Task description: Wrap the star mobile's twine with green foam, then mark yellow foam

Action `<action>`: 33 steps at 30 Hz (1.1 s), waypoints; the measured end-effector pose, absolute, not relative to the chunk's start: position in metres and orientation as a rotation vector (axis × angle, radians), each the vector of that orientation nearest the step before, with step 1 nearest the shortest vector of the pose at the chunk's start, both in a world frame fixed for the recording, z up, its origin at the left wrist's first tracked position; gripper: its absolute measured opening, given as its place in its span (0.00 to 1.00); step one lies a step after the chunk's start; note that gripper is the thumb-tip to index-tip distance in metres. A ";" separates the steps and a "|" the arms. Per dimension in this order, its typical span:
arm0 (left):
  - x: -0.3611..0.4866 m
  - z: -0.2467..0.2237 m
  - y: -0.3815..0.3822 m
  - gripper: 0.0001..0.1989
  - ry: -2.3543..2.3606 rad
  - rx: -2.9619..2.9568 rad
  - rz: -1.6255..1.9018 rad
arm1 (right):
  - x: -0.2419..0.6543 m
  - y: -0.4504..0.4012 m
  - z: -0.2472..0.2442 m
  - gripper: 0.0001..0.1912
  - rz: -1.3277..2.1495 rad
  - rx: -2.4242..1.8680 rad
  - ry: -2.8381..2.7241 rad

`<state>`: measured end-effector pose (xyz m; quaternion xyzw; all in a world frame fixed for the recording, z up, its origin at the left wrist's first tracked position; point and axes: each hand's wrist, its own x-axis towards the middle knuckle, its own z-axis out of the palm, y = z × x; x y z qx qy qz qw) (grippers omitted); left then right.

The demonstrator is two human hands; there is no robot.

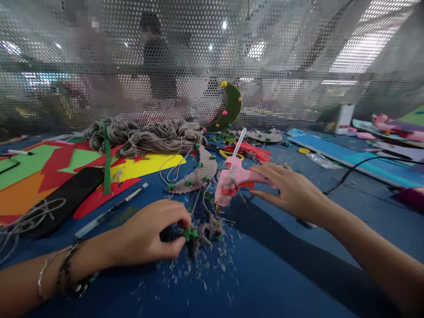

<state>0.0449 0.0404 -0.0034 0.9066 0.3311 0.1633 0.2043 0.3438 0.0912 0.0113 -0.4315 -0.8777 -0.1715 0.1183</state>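
"Where's that piece?"
"On the table (265, 274), at six o'clock from the grey moon (202, 171). My left fingers (179, 215) curl at its green stars (191, 234); I can't tell whether they're pinching."
"How would the grey stars (214, 224) feel?"
"Light and fuzzy, I'd guess, probably easy to bend. I'd pinch an outer point, away from any fresh glue."
"And the pink glue gun (228, 179)?"
"It's at one o'clock from the grey stars, nozzle down, my right fingers (269, 172) loosely grasping its handle. Likely stiff, a bit top-heavy; the tip may be hot."
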 end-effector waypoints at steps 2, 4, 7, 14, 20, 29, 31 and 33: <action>0.044 -0.007 0.041 0.06 0.919 2.534 0.466 | 0.343 0.091 0.011 0.21 -0.538 -1.242 -2.584; 0.044 -0.010 0.042 0.06 0.912 2.539 0.468 | 0.344 0.091 0.010 0.21 -0.559 -1.215 -2.601; 0.046 -0.012 0.043 0.06 0.918 2.534 0.460 | 0.345 0.092 0.007 0.20 -0.562 -1.175 -2.621; 0.047 -0.012 0.044 0.05 0.930 2.536 0.441 | 0.345 0.094 0.005 0.19 -0.535 -1.184 -2.641; 0.049 -0.011 0.042 0.04 0.999 2.548 0.502 | 0.345 0.093 0.005 0.19 -0.535 -1.202 -2.644; 0.051 -0.008 0.036 0.05 1.073 2.557 0.508 | 0.344 0.091 0.006 0.18 -0.577 -1.180 -2.624; 0.051 -0.007 0.036 0.05 1.076 2.565 0.513 | 0.344 0.091 0.007 0.19 -0.590 -1.176 -2.616; 0.052 -0.007 0.035 0.05 1.082 2.568 0.522 | 0.344 0.091 0.007 0.20 -0.595 -1.180 -2.610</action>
